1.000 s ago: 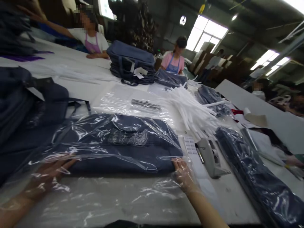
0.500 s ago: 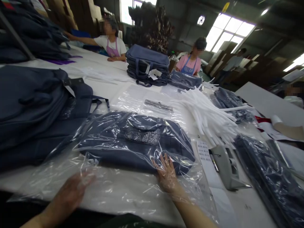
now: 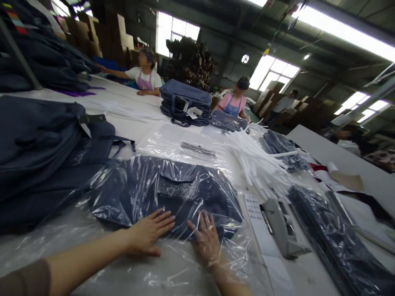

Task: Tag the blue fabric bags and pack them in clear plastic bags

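Observation:
A navy fabric bag [image 3: 182, 189] lies flat on the white table in front of me, inside a clear plastic bag [image 3: 173, 267] whose loose end spreads toward me. My left hand [image 3: 148, 232] rests palm down on top of the plastic at the bag's near edge, fingers spread. Just to its right, my right hand [image 3: 207, 240] is under the clear film, inside the plastic bag. Its fingers are stretched out against the near side of the navy bag. Neither hand grips anything.
Navy bags [image 3: 37, 164] are heaped on the left. At right are a tape dispenser [image 3: 285, 230], a label sheet [image 3: 253, 206], white foam strips [image 3: 251, 160] and wrapped navy bags [image 3: 339, 234]. A stack of navy bags [image 3: 185, 100] stands farther back, with two co-workers beyond.
My left hand has come from the loose plastic at lower left onto the wrapped bag's near edge. My right hand stays against the bag. The camera view has tilted up slightly.

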